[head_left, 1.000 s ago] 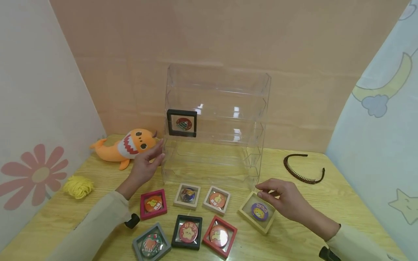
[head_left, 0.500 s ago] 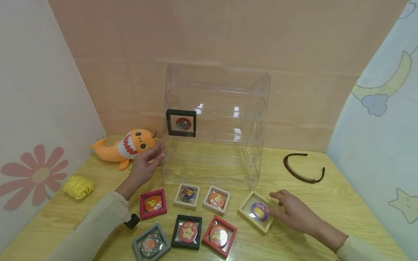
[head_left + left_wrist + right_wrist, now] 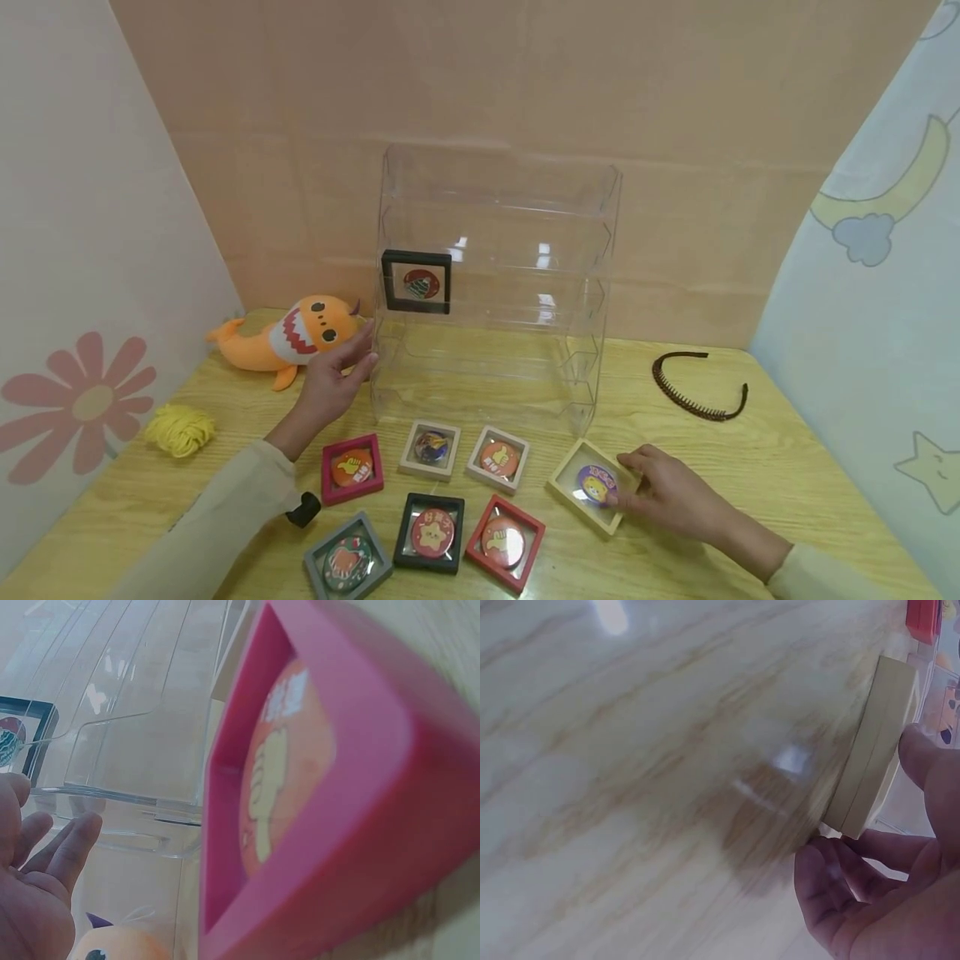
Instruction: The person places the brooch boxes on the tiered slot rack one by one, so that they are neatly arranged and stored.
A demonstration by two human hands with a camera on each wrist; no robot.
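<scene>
My right hand [image 3: 678,496] is at the right corner of a pale yellow square display frame [image 3: 573,477] holding a purple badge. The thumb lies over the frame's face, while the fingers curl at its corner; in the right wrist view, that frame [image 3: 874,750] sits between thumb and fingers, flat on the table. My left hand [image 3: 333,379] rests against the left side of a clear acrylic tiered rack [image 3: 495,346], fingers fairly straight. A black frame [image 3: 417,308] with a tree badge stands on the rack's left. Close to the left wrist camera is a magenta frame [image 3: 367,787].
Several more framed badges lie before the rack, including a black one [image 3: 401,533], a red one [image 3: 480,527] and a grey one [image 3: 315,567]. An orange shark plush [image 3: 255,352] and yellow yarn [image 3: 180,431] are left. A dark headband [image 3: 678,400] lies right.
My right hand has shifted from the yellow frame's upper edge to its right corner and now grips there. The left hand and the rack have stayed put.
</scene>
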